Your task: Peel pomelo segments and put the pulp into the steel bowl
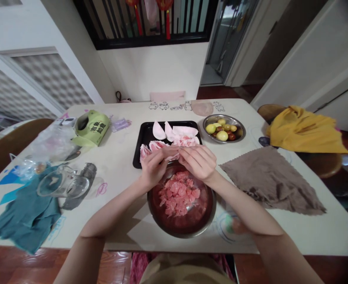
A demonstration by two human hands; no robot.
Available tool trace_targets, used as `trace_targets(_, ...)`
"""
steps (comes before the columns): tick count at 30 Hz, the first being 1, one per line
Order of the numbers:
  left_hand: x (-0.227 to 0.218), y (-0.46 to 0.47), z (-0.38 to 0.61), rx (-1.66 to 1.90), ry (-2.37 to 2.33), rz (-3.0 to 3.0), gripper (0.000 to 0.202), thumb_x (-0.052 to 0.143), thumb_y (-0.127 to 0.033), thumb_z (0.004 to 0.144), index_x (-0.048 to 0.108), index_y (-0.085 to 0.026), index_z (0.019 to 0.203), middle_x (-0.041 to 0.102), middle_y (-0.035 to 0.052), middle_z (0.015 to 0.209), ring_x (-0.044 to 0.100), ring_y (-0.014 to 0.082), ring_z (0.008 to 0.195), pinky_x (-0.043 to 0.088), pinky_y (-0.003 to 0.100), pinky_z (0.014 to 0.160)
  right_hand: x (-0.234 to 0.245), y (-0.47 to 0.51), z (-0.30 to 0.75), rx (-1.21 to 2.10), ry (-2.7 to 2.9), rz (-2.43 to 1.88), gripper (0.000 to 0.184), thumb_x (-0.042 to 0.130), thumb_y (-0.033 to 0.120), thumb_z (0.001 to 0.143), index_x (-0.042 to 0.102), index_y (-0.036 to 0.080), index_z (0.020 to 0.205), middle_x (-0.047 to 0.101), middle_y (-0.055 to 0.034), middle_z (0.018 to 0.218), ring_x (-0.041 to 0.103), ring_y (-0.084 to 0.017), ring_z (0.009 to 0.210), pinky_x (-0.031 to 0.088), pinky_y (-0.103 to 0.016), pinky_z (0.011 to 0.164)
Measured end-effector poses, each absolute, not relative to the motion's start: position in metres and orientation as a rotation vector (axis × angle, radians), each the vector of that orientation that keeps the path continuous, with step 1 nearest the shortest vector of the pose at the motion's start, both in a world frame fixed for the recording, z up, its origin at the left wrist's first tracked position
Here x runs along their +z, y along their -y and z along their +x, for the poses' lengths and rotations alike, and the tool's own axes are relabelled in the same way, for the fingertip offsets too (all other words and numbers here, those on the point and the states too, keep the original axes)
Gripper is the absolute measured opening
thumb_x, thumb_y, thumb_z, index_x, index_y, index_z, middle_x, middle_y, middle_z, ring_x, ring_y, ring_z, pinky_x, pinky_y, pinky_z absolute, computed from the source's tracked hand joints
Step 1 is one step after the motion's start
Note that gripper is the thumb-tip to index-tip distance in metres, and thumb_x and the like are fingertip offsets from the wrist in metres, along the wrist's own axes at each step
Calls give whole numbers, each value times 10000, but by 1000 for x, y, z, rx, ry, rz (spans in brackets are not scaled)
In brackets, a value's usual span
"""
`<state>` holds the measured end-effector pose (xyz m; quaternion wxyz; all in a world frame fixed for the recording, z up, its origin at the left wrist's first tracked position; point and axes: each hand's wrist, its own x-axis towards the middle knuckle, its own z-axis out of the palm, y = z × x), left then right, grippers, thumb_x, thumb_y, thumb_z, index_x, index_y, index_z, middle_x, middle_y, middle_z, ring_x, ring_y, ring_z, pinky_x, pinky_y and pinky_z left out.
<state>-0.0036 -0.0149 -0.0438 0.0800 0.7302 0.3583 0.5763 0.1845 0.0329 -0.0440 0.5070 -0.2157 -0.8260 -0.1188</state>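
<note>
My left hand (154, 165) and my right hand (198, 161) meet above the far rim of a metal bowl (209, 213) that holds pink fruit pulp (178, 196). Both hands pinch one pink-and-white piece of pomelo (172, 153) between their fingers. Just beyond them lies a black tray (146, 136) with several pale pink peel pieces (174, 134) on it.
A steel dish of small yellow and brown fruits (223, 129) sits at the back right. A brown cloth (270, 179) lies to the right, a teal cloth (29, 213) and a glass jug (63, 183) to the left. A green pouch (91, 127) and plastic bags (51, 144) lie far left.
</note>
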Motion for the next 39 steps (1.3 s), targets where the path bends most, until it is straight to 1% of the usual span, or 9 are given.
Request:
trace_targets(3,-42,17,-3,1706,-1101,2210,284,528,-98,973,743,-256,1072,798,24,1074,762,186,1052,631,377,963,-41,-32,183,-235,1974,-520,141,635,256,960,764,284,1009,801,-37,931,725,-199,810,573,-378,770)
trace_targets(7,-41,17,-5,1709,-1143,2206,306,512,-99,977,738,-260,1106,797,22,1059,758,185,1072,631,387,982,-32,-29,181,-200,1937,-545,143,623,217,953,740,282,1002,795,-26,907,726,-192,820,567,-379,773)
trace_targets(15,-39,10,-12,1670,-871,2354,398,507,-40,978,704,-280,1227,767,46,1204,714,217,1203,613,445,1039,-27,-23,174,-70,1839,-577,147,633,161,928,726,267,969,789,-26,865,729,-194,783,569,-372,733)
trace_targets(20,-39,7,-9,1811,-886,2224,338,531,-62,984,705,-271,1186,778,44,1135,723,222,1180,618,475,1022,-24,-24,174,24,1870,-507,185,656,138,902,723,247,1036,790,-53,938,733,-211,855,587,-399,800)
trace_targets(26,-33,6,-9,1784,-926,2171,218,560,-111,988,712,-229,1091,763,68,1145,714,222,1171,599,454,1009,-21,-23,181,-93,2006,-480,230,642,113,930,712,238,1110,798,-50,1009,739,-198,882,586,-375,797)
trace_targets(30,-29,7,-11,1804,-996,2210,226,584,-85,972,715,-235,1078,737,67,1183,708,205,1129,593,411,960,-19,-20,182,-147,2025,-488,218,627,104,937,700,201,1118,796,-65,1017,737,-198,891,587,-373,796)
trace_targets(33,-29,7,-10,1831,-972,2234,220,601,-64,958,713,-219,1065,727,59,1118,716,199,1088,600,397,934,-18,-18,182,-186,2015,-496,193,640,103,927,698,185,1092,796,-62,994,733,-196,864,580,-366,776)
trace_targets(36,-30,6,-9,1826,-894,2228,229,589,-35,952,707,-196,1064,726,58,1069,726,205,1079,611,404,932,-17,-17,182,-181,1998,-527,166,660,98,916,700,184,1052,794,-51,967,727,-190,847,571,-358,777)
trace_targets(39,-33,5,-11,1816,-820,2285,290,563,-7,952,714,-205,1103,724,65,1099,718,216,1116,616,425,959,-18,-17,182,-153,1973,-557,153,663,104,919,700,192,1038,790,-53,967,722,-188,857,571,-353,795)
